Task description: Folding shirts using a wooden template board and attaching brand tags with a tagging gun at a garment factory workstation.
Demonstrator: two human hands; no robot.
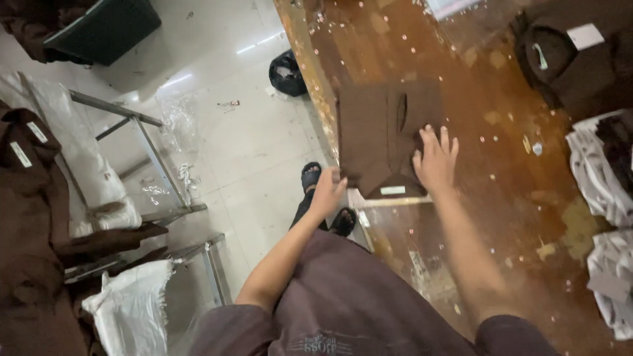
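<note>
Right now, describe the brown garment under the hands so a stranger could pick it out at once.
On the worn wooden table, look at its left edge. The folded brown garment lies there, right hand flat on it, left hand gripping its overhanging corner. Unlike the brown pile at the far right, it is neatly squared with a slit on top.

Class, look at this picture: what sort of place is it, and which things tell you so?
Probably a garment workshop or packing room: a folded brown garment lies on a worn wooden worktable, more brown garments are piled on a metal rack, and white plastic bags lie nearby.
</note>
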